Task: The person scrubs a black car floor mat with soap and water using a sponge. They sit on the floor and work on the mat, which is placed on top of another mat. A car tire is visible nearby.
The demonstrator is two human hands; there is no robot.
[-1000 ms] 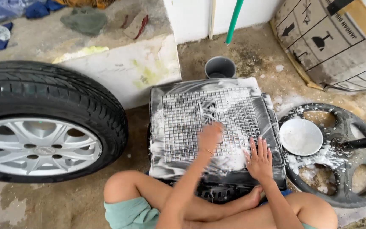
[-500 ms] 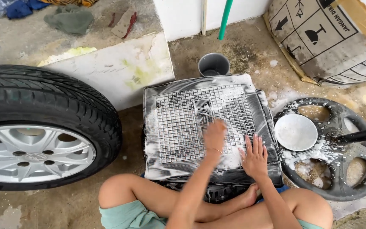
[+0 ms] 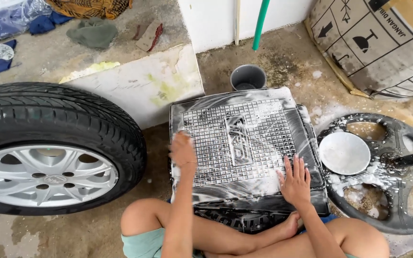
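A black rubber car floor mat (image 3: pixel 244 138) with a grid pattern lies in front of my crossed legs, covered in white soap foam. It rests on top of another black mat (image 3: pixel 237 219). My left hand (image 3: pixel 182 152) is on the mat's left edge, back up and blurred, with the fingers curled down; whatever is under it is hidden. Resting flat on the mat's near right corner, my right hand (image 3: pixel 294 181) has its fingers spread and holds nothing.
A car tyre on a silver alloy wheel (image 3: pixel 48 143) lies at the left. A grey bucket (image 3: pixel 248 76) stands behind the mat. At the right, a black wheel cover (image 3: pixel 407 200) holds foam and a white bowl (image 3: pixel 344 153). A cardboard box (image 3: pixel 374 43) and a green pole (image 3: pixel 260 24) are behind.
My left hand has swept from the middle of the mat to its left edge. My right hand has stayed pressed on the near right corner. The view has shifted slightly.
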